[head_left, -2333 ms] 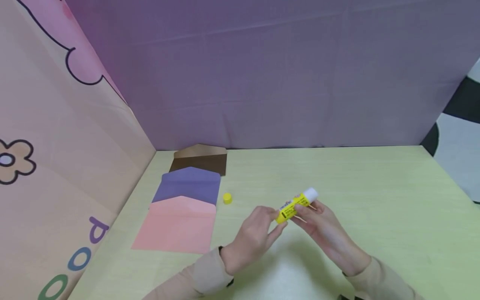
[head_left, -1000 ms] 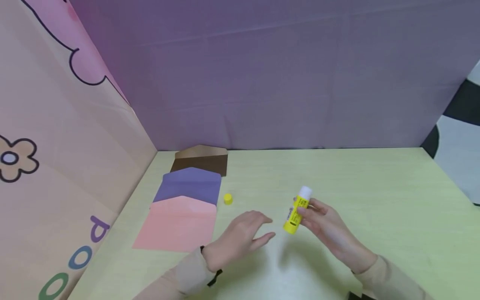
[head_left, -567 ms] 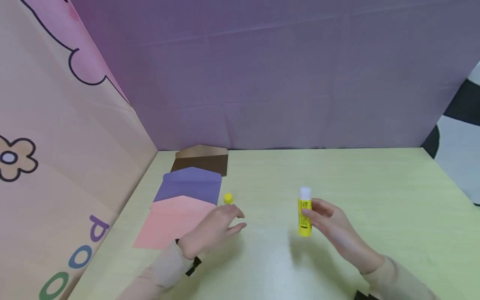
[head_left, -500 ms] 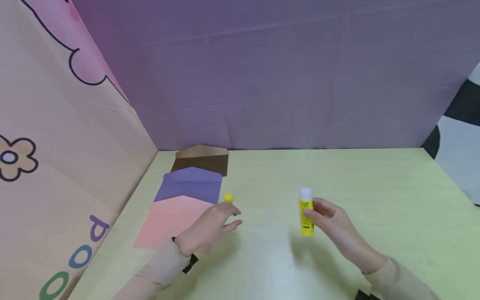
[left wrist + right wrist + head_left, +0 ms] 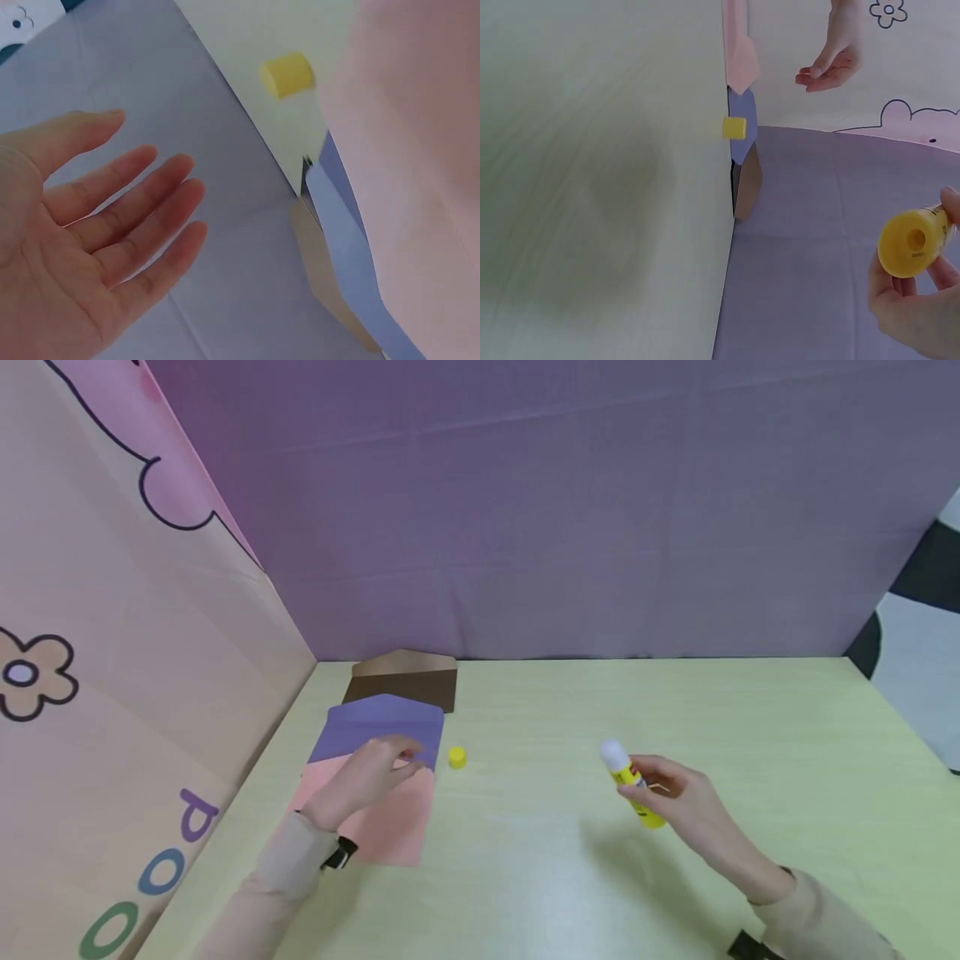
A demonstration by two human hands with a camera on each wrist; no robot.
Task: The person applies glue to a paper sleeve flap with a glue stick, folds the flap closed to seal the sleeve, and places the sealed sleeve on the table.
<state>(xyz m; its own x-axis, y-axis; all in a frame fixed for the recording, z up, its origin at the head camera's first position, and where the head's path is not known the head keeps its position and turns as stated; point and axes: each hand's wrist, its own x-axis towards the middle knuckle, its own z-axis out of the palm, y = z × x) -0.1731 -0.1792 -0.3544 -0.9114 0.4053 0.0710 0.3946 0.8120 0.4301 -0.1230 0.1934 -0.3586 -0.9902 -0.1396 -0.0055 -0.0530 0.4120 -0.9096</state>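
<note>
My right hand (image 5: 686,797) pinches a yellow glue stick (image 5: 645,814) with a white top, held tilted above the table. In the right wrist view the yellow base of the glue stick (image 5: 907,247) faces the camera. My left hand (image 5: 363,785) hovers over the pink envelope (image 5: 401,827), fingers relaxed and holding nothing; the left wrist view shows its palm and loosely spread fingers (image 5: 142,255). Behind the pink envelope lies a purple envelope (image 5: 386,718), partly covered by it. A small yellow cap (image 5: 457,757) stands on the table right of the envelopes.
A brown envelope (image 5: 405,689) lies at the far left of the table (image 5: 750,735), by the purple back wall (image 5: 555,527). A printed cloth wall (image 5: 150,652) rises along the table's left side.
My left hand has let go of the glue stick and moved left to above the pink envelope. The right hand has shifted slightly right and turned the glue stick to lean left.
</note>
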